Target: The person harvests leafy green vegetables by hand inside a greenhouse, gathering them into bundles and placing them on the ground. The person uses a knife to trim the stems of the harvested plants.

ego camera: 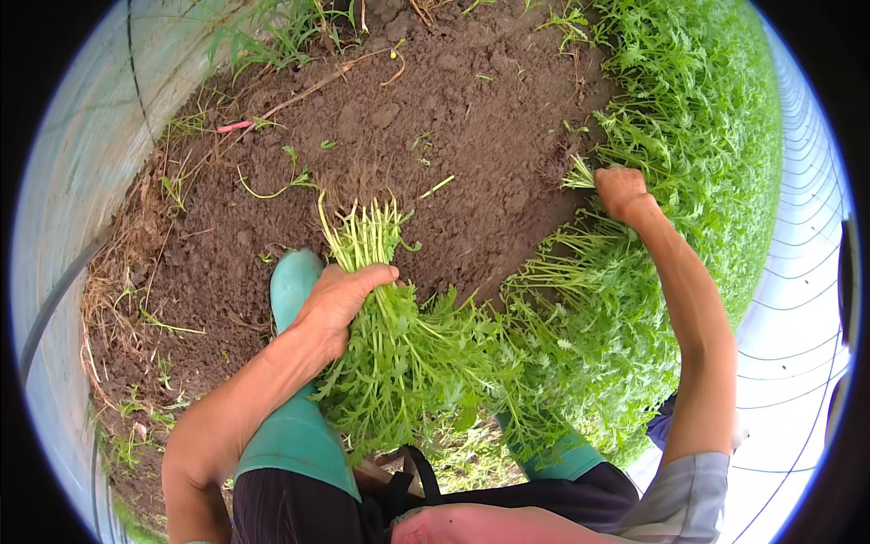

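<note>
My left hand [350, 292] is closed around the stems of a thick bunch of leafy greens [408, 353]. The pale stems and thin roots of the bunch point up and away from me, and its leaves spread down over my lap. At the right, my right hand [620, 192] grips a smaller bundle of stems [579, 174] at the edge of the standing greens [686, 136]. Dark roots show at the end of that bundle, over the soil; its leaves merge with the plants behind. Below my right hand, more stems [571, 262] lean over the ground.
Brown soil [442, 122] with loose stems lies before me. Plastic sheeting [75, 177] with a dark pipe [58, 299] runs along the left; more sheeting [788, 306] stands at the right. A green rubber boot [296, 282] rests beside my left hand. A pink strip [235, 127] lies on the soil.
</note>
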Motion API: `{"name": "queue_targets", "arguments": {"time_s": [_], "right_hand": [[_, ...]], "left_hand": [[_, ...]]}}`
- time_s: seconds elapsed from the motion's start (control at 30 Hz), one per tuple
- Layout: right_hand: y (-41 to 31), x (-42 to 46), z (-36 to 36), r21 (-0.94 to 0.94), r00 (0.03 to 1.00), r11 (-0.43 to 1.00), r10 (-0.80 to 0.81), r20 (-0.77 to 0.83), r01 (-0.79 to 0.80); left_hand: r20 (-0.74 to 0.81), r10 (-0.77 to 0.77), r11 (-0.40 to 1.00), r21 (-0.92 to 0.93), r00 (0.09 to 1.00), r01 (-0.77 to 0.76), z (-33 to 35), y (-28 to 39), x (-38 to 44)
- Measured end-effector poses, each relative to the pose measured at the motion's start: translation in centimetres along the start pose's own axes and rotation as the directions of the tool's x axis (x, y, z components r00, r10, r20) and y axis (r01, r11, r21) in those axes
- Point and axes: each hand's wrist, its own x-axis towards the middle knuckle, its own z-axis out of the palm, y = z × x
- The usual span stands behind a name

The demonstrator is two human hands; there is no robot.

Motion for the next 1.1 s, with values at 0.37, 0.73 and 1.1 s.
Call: {"name": "queue_targets", "arguments": {"time_s": [0.37,0.73,1.1], "right_hand": [[3.9,3.2,1.4,-0.275,0.983,0.952,0.093,-0.158,-0.134],[3.8,4.0,2.1,-0.17,0.989,0.982,0.059,-0.139,-0.082],[4.2,2.1,-1.9,-0.188,0.968,0.981,-0.006,-0.252,-0.043]], "left_hand": [[0.113,-0.056,0.998,-0.014,0.992,0.058,-0.1,0.3,0.5],[0.109,-0.059,0.998,-0.008,0.992,0.061,-0.2,0.3,0.4],[0.073,-0.088,0.996,0.011,0.993,0.088,0.1,0.2,0.5]]}}
